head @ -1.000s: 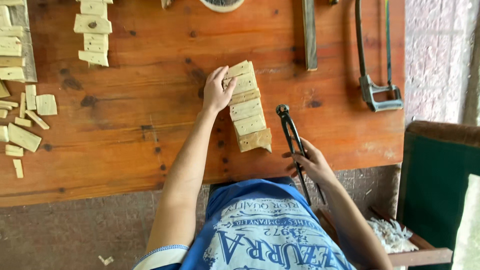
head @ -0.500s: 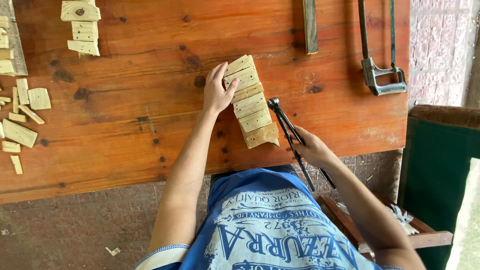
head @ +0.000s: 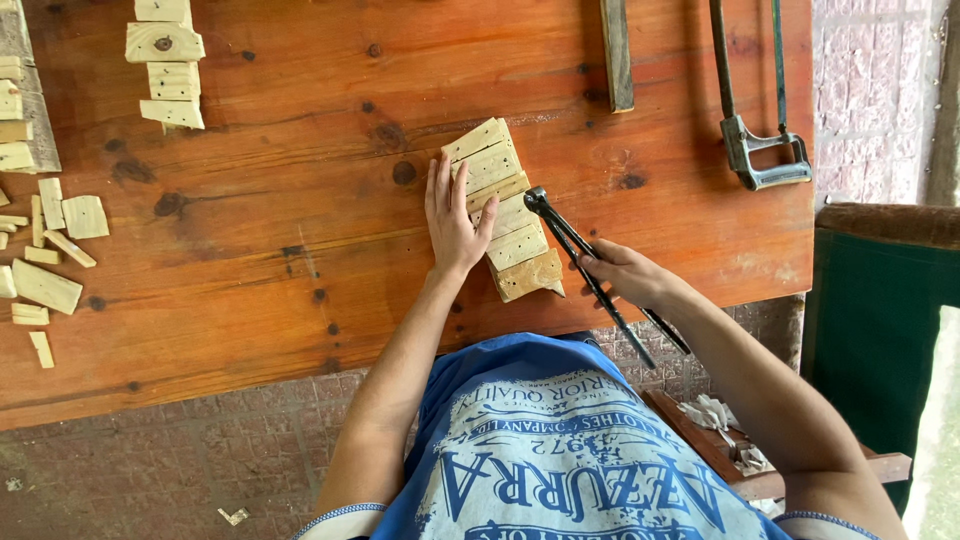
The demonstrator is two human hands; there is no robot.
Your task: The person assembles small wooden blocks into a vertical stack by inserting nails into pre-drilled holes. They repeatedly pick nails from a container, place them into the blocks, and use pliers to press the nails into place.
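Left hand: the left hand (head: 455, 222) is pressing flat, fingers spread, on the left edge of the pale slatted wooden block assembly (head: 503, 221); its grip is apart, clamped on nothing.
Right hand: the right hand (head: 622, 272) is closing its grip around the two long handles of the dark metal pincers (head: 585, 265), near their middle.
Pincer head: it is now touching the right edge of the slatted block, about halfway along.
Change: one second ago the pincers were lying clear of the block, below and to its right; they have been swinging up and in since. The left hand has stayed planted, and the camera view has shifted slightly.
Meaning: judged from this contact, the tool is now engaging the workpiece while the other hand is steadying it.
Workpiece location: the block is lying diagonally on the orange-brown varnished wooden surface (head: 300, 250), its lower end just beside the near edge.
Edges: the pincer handles are overhanging the near edge toward the person's body.
Open room: a broad bare stretch is lying left of the block; right of it the room is narrower.
Other items: small pale wood offcuts (head: 45, 260) are lying at far left, stacked pale blocks (head: 165, 62) at upper left, and a grey metal-framed saw (head: 755, 110) at upper right, all well apart from the hands.
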